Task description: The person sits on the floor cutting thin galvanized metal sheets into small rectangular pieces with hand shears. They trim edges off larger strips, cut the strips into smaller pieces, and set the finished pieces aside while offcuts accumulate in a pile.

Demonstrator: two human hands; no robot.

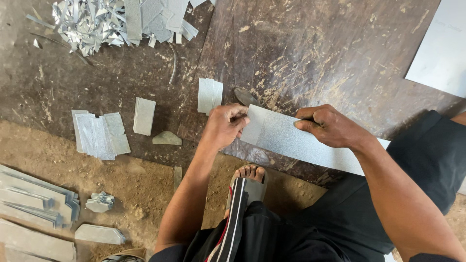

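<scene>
My left hand pinches the near end of a long grey sheet-metal strip that lies across a dark, scratched wooden board. On the strip's upper edge, further right, my right hand is closed on the handles of metal shears, mostly hidden by the fingers. A dark blade tip of the shears shows just above the strip's left end. My sandalled foot rests on the dirt below the strip.
Small cut metal pieces lie just left of my hands, with more stacks further left. A scrap heap sits at the top left. Long strips are piled at the lower left. A large sheet lies at the top right.
</scene>
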